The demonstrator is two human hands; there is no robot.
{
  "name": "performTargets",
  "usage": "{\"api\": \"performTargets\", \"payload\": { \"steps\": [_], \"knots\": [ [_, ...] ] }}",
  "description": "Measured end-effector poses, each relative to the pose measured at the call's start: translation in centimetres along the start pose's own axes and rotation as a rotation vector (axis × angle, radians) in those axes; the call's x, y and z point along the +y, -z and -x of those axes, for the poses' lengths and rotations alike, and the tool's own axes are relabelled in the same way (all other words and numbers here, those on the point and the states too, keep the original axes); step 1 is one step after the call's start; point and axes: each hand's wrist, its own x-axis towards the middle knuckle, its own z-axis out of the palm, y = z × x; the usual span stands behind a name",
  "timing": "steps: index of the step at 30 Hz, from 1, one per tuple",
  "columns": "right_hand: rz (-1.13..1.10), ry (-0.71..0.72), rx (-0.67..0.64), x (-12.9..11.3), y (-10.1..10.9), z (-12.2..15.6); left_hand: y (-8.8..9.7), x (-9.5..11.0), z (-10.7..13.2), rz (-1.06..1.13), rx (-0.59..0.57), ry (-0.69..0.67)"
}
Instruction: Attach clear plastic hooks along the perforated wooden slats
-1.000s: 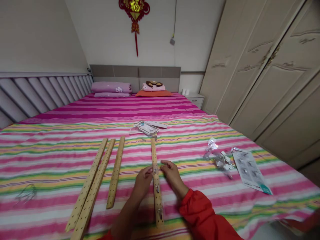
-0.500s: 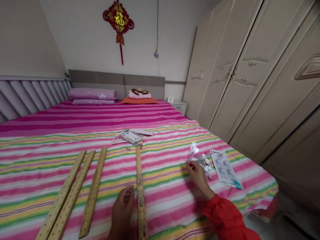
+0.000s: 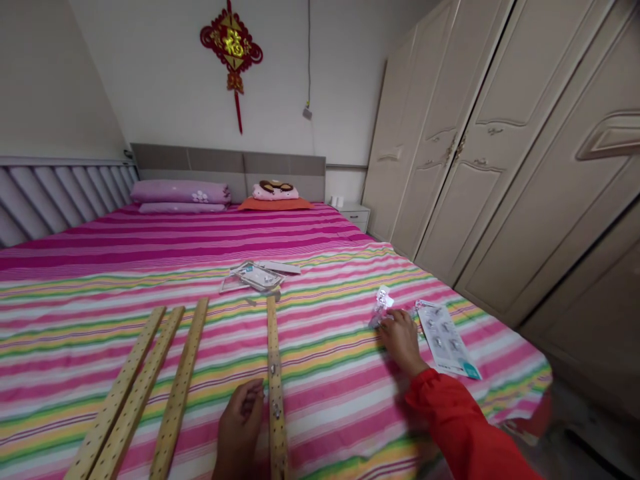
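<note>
My left hand [image 3: 241, 417] is closed, fingers curled, just left of a pale wooden strip [image 3: 273, 333] with rows of holes. A small bright bit shows at its fingertips, too small to name. Small metal fittings [image 3: 276, 408] sit on that strip. My right hand [image 3: 401, 340], in a red sleeve, lies palm down over a heap of small parts and clear plastic [image 3: 377, 315]. Its fingers are bent down into the heap, closed on something their backs hide. Just right of it is a white blister card [image 3: 447, 337] with metal pieces.
Several more drilled wooden strips [image 3: 179, 383] lie at the left on the striped bedspread [image 3: 330, 373]. Opened packaging [image 3: 260, 275] lies beyond the middle strip. Folded bedding [image 3: 183, 192] rests by the headboard [image 3: 285, 167]; a wardrobe [image 3: 480, 153] stands at the right.
My right hand has moved from the heap's left edge onto it, now covering most of the small parts. My left hand stays beside the strip. The view has shifted slightly.
</note>
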Motion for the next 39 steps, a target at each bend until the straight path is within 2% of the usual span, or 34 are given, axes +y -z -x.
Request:
{"api": "performTargets", "payload": {
  "steps": [3,13,21,23,27,30,32,37,39],
  "knots": [
    [0.089,0.011,-0.034,0.0,-0.2,-0.1,0.1,-0.1,0.0,-0.005,-0.016,-0.011],
    [0.119,0.019,-0.094,0.1,-0.2,-0.6,-0.1,-0.6,0.0,-0.005,0.001,-0.021],
    [0.068,0.054,-0.05,0.0,1.0,-1.4,-0.2,-0.4,-0.1,-0.012,-0.003,-0.042],
    [-0.078,0.023,-0.022,0.0,1.5,-1.8,-0.2,-0.4,-0.1,-0.008,0.001,-0.042],
    [-0.531,-0.149,-0.022,-0.6,2.0,-2.7,-0.2,-0.3,0.0,0.011,0.005,-0.025],
    [-0.662,-0.208,-0.067,-1.9,2.1,-2.6,-0.2,-0.1,0.1,0.041,0.016,-0.006],
    [-0.784,-0.241,-0.12,-3.3,2.4,-1.8,-0.2,0.0,0.1,0.072,0.026,0.011],
    [-1.387,-0.417,-0.377,-7.8,3.3,1.5,0.3,0.9,-0.1,0.18,0.053,0.063],
    [-1.465,-0.42,-0.4,-9.5,3.6,2.7,0.7,1.7,-0.1,0.224,0.088,0.098]
  ]
}}
